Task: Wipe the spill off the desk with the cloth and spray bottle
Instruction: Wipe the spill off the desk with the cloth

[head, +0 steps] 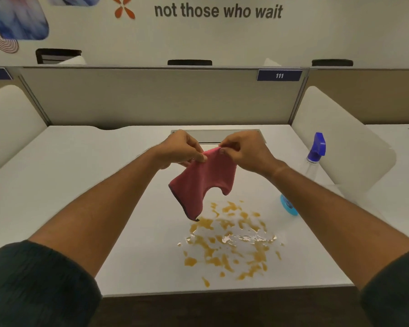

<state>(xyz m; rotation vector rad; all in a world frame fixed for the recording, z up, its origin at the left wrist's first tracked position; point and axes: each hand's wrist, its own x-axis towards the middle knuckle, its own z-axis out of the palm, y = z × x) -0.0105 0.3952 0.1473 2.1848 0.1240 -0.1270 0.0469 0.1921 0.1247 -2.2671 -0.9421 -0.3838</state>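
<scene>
Left hand and right hand each pinch the top edge of the pink cloth, which hangs above the orange spill.

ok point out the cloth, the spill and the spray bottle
cloth (204, 179), head view, middle of the hanging pink fabric
spill (232, 239), head view, centre of the orange patch
spray bottle (318, 145), head view, blue trigger head

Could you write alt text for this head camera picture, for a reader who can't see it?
Two hands, left and right, pinch the top edge of a pink cloth held above a white desk splattered with an amber spill. A spray bottle with a blue nozzle stands to the right of the spill.
</scene>
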